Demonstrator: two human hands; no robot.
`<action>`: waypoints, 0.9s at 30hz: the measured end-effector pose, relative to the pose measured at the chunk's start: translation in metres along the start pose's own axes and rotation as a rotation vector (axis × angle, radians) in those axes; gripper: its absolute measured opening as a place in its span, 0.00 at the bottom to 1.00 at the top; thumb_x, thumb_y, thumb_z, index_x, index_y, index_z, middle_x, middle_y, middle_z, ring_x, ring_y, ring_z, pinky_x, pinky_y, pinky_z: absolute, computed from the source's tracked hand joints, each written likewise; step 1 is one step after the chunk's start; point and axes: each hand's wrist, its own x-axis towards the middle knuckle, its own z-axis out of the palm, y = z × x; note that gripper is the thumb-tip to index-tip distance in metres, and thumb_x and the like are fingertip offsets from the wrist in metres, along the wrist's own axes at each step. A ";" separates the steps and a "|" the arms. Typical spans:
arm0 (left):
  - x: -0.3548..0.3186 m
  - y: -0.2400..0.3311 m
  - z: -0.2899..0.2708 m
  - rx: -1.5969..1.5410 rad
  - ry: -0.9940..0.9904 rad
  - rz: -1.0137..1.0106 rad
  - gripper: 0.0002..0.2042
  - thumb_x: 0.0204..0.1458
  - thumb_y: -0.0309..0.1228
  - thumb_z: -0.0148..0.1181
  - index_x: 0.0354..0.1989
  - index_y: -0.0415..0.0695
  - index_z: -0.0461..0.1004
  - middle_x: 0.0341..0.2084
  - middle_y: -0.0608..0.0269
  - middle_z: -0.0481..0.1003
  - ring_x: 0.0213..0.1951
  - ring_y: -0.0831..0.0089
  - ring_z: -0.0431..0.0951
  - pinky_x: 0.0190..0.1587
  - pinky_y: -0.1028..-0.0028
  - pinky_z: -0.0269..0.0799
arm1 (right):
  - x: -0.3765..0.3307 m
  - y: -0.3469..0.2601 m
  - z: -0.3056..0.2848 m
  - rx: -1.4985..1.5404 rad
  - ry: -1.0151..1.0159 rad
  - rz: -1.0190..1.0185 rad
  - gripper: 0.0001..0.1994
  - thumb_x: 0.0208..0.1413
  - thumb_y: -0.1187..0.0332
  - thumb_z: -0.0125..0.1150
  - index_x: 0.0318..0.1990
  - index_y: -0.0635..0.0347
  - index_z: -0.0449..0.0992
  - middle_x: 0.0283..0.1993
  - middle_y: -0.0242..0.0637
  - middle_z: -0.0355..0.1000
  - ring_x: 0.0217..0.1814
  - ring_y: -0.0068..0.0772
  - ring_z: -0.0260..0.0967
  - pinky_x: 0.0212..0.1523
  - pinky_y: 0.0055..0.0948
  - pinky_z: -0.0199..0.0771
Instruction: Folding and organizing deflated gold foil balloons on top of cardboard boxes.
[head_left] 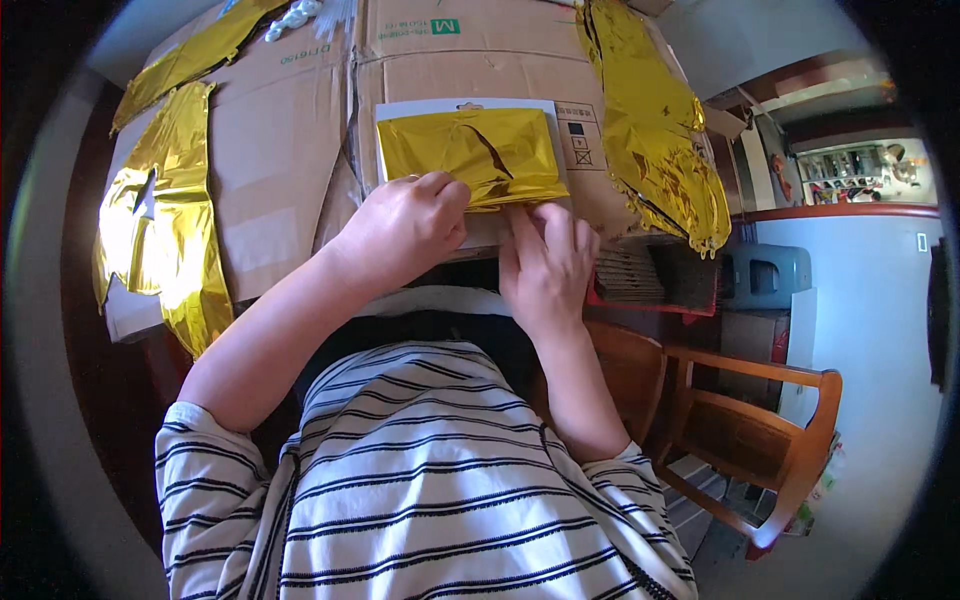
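Note:
A folded sheet of shiny gold foil (465,150) lies over a white card (480,104) with a hanging slot at its far edge. A dark crease or gap runs slantwise across the foil. My left hand (420,222) is closed, its curled fingers pinching the near left edge of the foil. At the near right edge, my right hand (550,255) has its fingers bent against the foil, the index fingertip tucked at the fold. Its thumb is partly hidden, and the fingers look closed on the edge.
Beneath is a cardboard surface (270,150). Loose gold foil (655,130) lies at right, with more foil pieces (185,220) at left. White items (295,18) sit at the far left. A wooden chair (740,430) and a grey-blue plastic stool (770,275) stand to the right.

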 end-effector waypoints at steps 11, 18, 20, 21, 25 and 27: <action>-0.003 0.006 -0.004 0.070 -0.135 0.067 0.08 0.48 0.27 0.64 0.33 0.39 0.71 0.34 0.54 0.73 0.36 0.57 0.79 0.38 0.63 0.78 | -0.019 0.016 -0.022 0.109 0.315 0.012 0.08 0.51 0.72 0.62 0.39 0.57 0.81 0.40 0.34 0.75 0.40 0.39 0.71 0.46 0.38 0.66; -0.006 0.004 -0.009 -0.003 0.148 0.194 0.15 0.47 0.37 0.68 0.36 0.39 0.76 0.41 0.55 0.76 0.42 0.57 0.77 0.46 0.58 0.73 | 0.061 0.048 -0.025 0.298 0.017 0.113 0.19 0.65 0.59 0.55 0.54 0.65 0.76 0.59 0.49 0.72 0.61 0.50 0.69 0.64 0.43 0.64; -0.002 0.000 -0.015 0.066 0.173 0.067 0.15 0.48 0.37 0.68 0.38 0.39 0.76 0.45 0.54 0.75 0.46 0.56 0.76 0.50 0.56 0.70 | 0.080 0.051 -0.011 0.305 -0.153 0.081 0.26 0.69 0.53 0.49 0.63 0.66 0.70 0.68 0.54 0.64 0.71 0.54 0.60 0.72 0.45 0.56; -0.001 -0.004 -0.018 0.107 0.187 -0.003 0.16 0.49 0.37 0.68 0.40 0.39 0.76 0.47 0.54 0.75 0.48 0.55 0.75 0.52 0.56 0.69 | 0.084 0.051 -0.003 0.260 -0.205 0.048 0.28 0.70 0.51 0.46 0.65 0.66 0.66 0.71 0.54 0.60 0.74 0.53 0.56 0.73 0.46 0.52; 0.003 -0.025 -0.006 0.290 0.118 -0.145 0.36 0.59 0.54 0.55 0.65 0.36 0.64 0.65 0.39 0.62 0.68 0.44 0.59 0.70 0.52 0.51 | 0.086 0.050 0.015 0.093 -0.413 -0.008 0.35 0.70 0.47 0.43 0.72 0.67 0.53 0.77 0.54 0.49 0.80 0.52 0.43 0.77 0.52 0.38; -0.003 -0.031 0.001 0.284 -0.078 -0.213 0.45 0.60 0.62 0.48 0.73 0.36 0.49 0.73 0.39 0.49 0.75 0.46 0.45 0.75 0.52 0.39 | 0.078 0.052 0.026 0.079 -0.439 -0.011 0.35 0.69 0.47 0.44 0.72 0.67 0.54 0.77 0.54 0.49 0.80 0.53 0.43 0.77 0.54 0.38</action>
